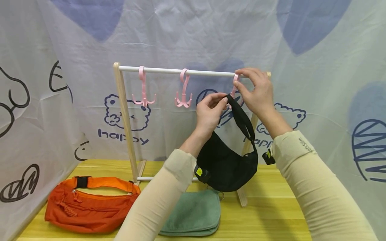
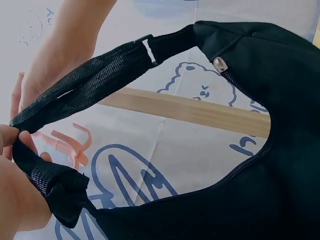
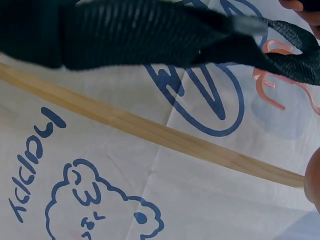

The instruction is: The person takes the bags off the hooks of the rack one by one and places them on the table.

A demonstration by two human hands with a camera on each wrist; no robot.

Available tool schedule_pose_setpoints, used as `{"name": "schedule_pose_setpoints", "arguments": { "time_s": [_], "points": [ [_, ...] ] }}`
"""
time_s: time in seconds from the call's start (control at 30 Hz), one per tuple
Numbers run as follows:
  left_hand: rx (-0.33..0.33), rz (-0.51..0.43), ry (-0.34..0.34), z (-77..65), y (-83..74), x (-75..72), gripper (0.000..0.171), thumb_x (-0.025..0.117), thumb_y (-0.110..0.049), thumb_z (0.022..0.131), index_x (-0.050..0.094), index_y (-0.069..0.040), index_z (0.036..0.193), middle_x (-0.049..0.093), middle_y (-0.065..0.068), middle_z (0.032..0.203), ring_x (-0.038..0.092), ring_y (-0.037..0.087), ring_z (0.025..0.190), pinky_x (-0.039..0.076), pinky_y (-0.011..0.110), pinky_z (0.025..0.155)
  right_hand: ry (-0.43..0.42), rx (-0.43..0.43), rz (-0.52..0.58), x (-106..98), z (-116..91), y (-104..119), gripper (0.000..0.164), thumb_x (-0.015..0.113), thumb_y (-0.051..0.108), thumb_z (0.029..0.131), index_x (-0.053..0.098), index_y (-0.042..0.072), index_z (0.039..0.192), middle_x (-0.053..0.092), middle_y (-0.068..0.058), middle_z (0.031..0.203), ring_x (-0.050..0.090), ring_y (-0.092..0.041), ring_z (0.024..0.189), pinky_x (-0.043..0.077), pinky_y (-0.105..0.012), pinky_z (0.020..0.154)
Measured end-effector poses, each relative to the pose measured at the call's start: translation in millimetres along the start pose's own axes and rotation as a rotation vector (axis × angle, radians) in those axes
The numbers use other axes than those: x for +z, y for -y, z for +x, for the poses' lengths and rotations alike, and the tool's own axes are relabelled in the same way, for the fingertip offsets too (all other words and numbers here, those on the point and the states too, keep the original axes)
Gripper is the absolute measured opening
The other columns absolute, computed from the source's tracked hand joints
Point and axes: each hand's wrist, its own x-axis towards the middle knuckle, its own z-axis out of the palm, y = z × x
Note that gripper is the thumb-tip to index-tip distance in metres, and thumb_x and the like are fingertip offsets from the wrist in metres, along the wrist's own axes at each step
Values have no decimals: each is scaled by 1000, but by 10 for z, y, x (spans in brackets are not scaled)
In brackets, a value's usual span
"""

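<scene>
My left hand [image 1: 208,112] pinches the top of the strap [image 1: 241,118] of a black crossbody bag [image 1: 227,167], which hangs in the air below it. In the left wrist view the strap loops up from the bag's zipped opening, with a metal zipper pull [image 2: 220,64] near one end. My right hand [image 1: 257,90] holds the rightmost pink hook [image 1: 235,80] near the white rail [image 1: 205,72], thumb and forefinger on its stem. The strap's top is close to this hook's lower prongs; whether they touch is unclear.
Two more pink hooks [image 1: 144,90] [image 1: 183,90] hang on the rail of a wooden-legged rack [image 1: 125,117]. An orange-red waist bag [image 1: 90,211] lies at left on the yellow wood-grain table [image 1: 271,214]. A green corduroy pouch [image 1: 196,211] lies in front, partly behind my left sleeve.
</scene>
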Motion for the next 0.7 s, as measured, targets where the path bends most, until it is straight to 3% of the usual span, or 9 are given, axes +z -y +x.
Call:
{"name": "schedule_pose_setpoints", "arguments": {
  "time_s": [0.13, 0.33, 0.4, 0.5, 0.7],
  "points": [
    [6, 5, 1, -29, -17, -3, 20, 69, -6, 100, 71, 3, 118, 71, 15, 110, 69, 15, 93, 60, 29, 86, -2, -10, -1, 1, -4, -4, 33, 76, 15, 97, 72, 6, 128, 69, -13, 129, 60, -33, 123, 42, -50, 107],
    [2, 2, -14, -60, -93, -6, 20, 69, -5, 100, 72, 3, 118, 72, 15, 108, 70, 33, 94, 61, 29, 83, -1, -20, -6, -21, 16, 1, 33, 76, 13, 97, 71, 5, 129, 70, -13, 130, 61, -32, 123, 42, -47, 108],
    [-2, 4, -18, -75, -124, -12, 20, 69, -4, 99, 72, 4, 117, 73, 15, 107, 70, 30, 89, 60, 28, 81, 7, -13, -9, -32, 21, 5, 33, 76, 13, 97, 72, 5, 128, 70, -13, 130, 61, -31, 123, 42, -47, 109],
    [-6, 11, -28, -106, -166, -33, 19, 70, -4, 99, 72, 3, 117, 73, 14, 105, 68, 14, 81, 58, 25, 77, 28, -8, -17, -46, 25, 14, 33, 75, 14, 98, 71, 5, 129, 70, -13, 130, 60, -32, 125, 42, -47, 111],
    [-6, 6, -36, -147, -216, -74, 19, 70, -4, 99, 72, 4, 116, 72, 11, 102, 65, 9, 77, 56, 22, 74, 64, -12, -28, -75, 28, 45, 34, 74, 14, 98, 69, 3, 130, 70, -14, 130, 60, -33, 124, 43, -49, 110]
  ]
}}
